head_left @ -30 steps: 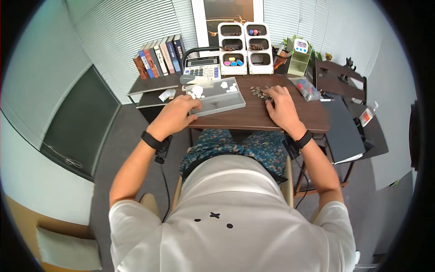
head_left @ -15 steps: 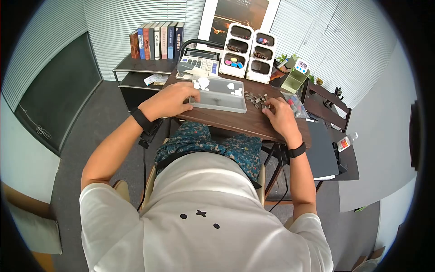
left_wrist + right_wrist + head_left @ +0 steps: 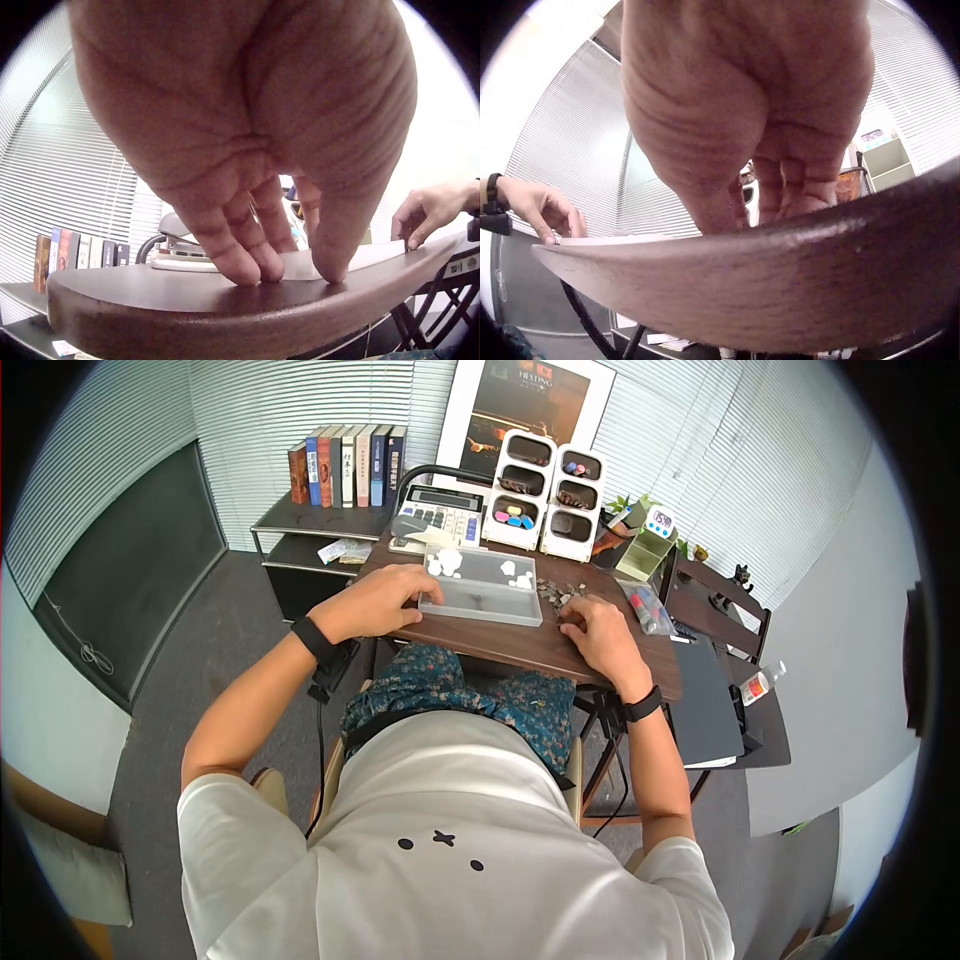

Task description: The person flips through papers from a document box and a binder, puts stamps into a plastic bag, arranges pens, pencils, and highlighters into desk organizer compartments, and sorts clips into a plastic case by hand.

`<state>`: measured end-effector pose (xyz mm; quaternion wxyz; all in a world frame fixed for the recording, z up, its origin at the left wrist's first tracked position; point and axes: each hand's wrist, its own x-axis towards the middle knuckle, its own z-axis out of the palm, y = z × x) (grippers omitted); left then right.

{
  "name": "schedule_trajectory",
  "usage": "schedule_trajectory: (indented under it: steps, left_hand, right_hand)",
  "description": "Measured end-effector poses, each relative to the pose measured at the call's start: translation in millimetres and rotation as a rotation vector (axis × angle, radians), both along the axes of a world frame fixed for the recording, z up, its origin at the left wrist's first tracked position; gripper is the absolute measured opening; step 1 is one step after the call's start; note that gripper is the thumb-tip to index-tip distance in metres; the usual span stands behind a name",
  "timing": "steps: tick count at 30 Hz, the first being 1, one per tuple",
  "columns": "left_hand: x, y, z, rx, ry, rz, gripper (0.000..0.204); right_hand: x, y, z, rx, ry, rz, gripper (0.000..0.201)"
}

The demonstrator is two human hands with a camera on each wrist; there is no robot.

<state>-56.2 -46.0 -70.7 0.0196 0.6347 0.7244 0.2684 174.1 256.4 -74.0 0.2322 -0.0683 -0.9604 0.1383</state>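
Observation:
A clear plastic box [image 3: 480, 605] with white shapes on its back half lies on the brown table. At its left end is my left hand [image 3: 385, 600], index finger over the side wall and thumb outside, gripping it. In the left wrist view the other fingertips [image 3: 247, 274] come down on the tabletop. To the right of the box lies a loose pile of small grey pieces [image 3: 553, 592]. My right hand [image 3: 605, 640] is at the near side of this pile, thumb and index finger close together. A small dark piece [image 3: 407, 245] shows at their tips in the left wrist view.
A calculator [image 3: 440, 515] and two white compartment racks [image 3: 518, 490] stand behind the box. A plastic bag with coloured things [image 3: 650, 610] lies right of the pile. The table's rounded front edge [image 3: 742, 292] runs below both hands. Books [image 3: 348, 465] stand on the left shelf.
The head view has turned and shifted. My right hand has drawn from the pile toward the table's front edge and slightly left. My left hand stays at the box's left end.

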Motion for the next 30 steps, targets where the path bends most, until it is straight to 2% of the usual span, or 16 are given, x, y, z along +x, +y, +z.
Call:
schedule_trajectory:
  steps: [6,7,12,14,18,20,23,28,30]
  left_hand:
    - [-1,-2,-4,0.019,-0.026,0.002,0.036]
    - [1,-3,-3,0.018,-0.088,0.019,0.039]
    - [0,-6,-9,0.032,-0.180,0.103,0.048]
    - [-9,-7,-16,0.074,-0.061,0.092,0.051]
    - [-15,-8,-24,0.057,-0.121,0.080,0.047]
    - [-20,-5,-32,0.117,-0.007,0.047,0.043]
    - [-17,-2,-40,0.195,-0.082,0.053,0.042]
    - [-11,1,-45,0.252,-0.017,0.102,0.044]
    - [-10,3,-43,0.243,0.005,0.121,0.049]
  right_hand:
    - [-3,-1,-2,0.131,-0.003,0.005,0.013]
    - [-3,-1,-2,0.134,-0.001,0.007,0.013]
    - [-4,4,-9,0.252,-0.026,-0.112,0.010]
    - [-1,-1,-5,0.223,-0.002,-0.088,0.010]
    - [-2,-5,-1,0.132,0.034,0.023,0.008]
    - [-5,-2,2,0.115,0.005,0.019,0.007]
    - [-6,0,2,0.155,-0.015,0.004,0.007]
    - [-15,6,3,0.274,-0.023,-0.047,0.005]
    - [-22,-3,14,0.190,0.077,-0.035,0.005]
